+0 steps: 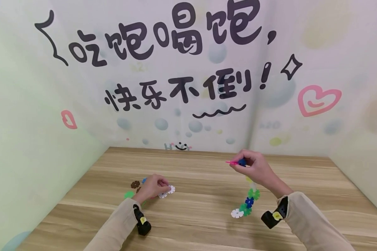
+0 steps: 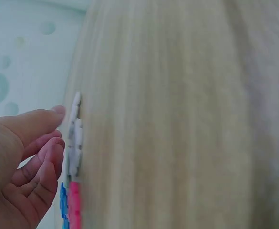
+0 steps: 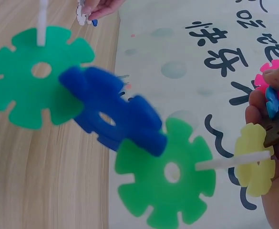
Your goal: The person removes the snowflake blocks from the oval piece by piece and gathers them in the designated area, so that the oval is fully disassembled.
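Observation:
My right hand [image 1: 254, 166] is raised over the table and pinches the upper end of a chain of slotted plastic flower discs. In the right wrist view a pink disc [image 3: 269, 80], a blue disc [image 3: 273, 104] and a brown disc [image 3: 276, 126] sit at the fingers. A yellow disc [image 3: 244, 143], white pieces, green discs [image 3: 191, 143] and a dark blue disc [image 3: 98, 86] continue the chain, which ends low in a white disc [image 1: 237, 213]. My left hand [image 1: 155, 185] is at a small pile, its fingertips close beside white discs [image 2: 75, 148].
Around the left hand lie a brown disc [image 1: 135, 184], a green disc [image 1: 129, 194] and a blue disc [image 1: 144, 180]. A pink disc [image 2: 74, 205] is there too. Behind the wooden table [image 1: 201, 230] hangs a printed cloth [image 1: 163, 136], with more cloth on both sides.

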`<state>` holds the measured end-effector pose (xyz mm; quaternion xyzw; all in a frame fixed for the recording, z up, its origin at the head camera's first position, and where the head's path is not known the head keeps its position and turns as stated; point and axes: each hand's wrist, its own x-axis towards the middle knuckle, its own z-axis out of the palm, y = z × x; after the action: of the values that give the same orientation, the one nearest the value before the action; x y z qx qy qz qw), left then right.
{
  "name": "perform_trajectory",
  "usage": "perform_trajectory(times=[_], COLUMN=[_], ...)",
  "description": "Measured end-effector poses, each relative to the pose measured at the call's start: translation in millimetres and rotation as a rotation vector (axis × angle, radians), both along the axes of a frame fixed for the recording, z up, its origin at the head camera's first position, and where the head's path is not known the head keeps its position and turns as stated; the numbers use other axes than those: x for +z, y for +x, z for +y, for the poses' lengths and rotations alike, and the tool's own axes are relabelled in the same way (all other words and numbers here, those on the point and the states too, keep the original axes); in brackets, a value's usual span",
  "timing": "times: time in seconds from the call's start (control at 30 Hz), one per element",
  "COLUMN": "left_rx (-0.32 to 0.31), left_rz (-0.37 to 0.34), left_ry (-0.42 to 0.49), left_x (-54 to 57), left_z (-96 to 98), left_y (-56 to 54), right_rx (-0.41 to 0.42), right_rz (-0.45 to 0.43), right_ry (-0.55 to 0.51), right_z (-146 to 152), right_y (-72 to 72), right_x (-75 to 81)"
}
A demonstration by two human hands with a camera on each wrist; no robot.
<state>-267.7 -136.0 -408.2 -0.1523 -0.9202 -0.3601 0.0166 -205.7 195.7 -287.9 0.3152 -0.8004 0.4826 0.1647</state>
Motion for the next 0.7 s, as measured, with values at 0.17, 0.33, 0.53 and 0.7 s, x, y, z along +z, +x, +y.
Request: perform_trajectory(times=[0.17,0.33,0.53,0.7], left_rx=[-0.002,-0.077,-0.117,-0.084], left_rz=[0.015,0.006,-0.055,-0.062], left_ry=[0.078,0.106,0.045,0.027], left_x=[9.1,22.4,19.5,10.9], left_z=[4.5,9.7,6.1,3.5], left_y=[1.3,3.4,5.7,5.5], right_rx=[0.015,0.045,0.047,0.050], right_rz=[-0.017,-0.020,-0.006,-0.018], right_ry=[-0.012,-0.032,-0.031,-0.027], right_z=[-2,-4,-6,-6], right_y=[-0.5,-0.5,-0.6,-0.8], right_x=[-1.3,-2.4,-2.4,-2.3])
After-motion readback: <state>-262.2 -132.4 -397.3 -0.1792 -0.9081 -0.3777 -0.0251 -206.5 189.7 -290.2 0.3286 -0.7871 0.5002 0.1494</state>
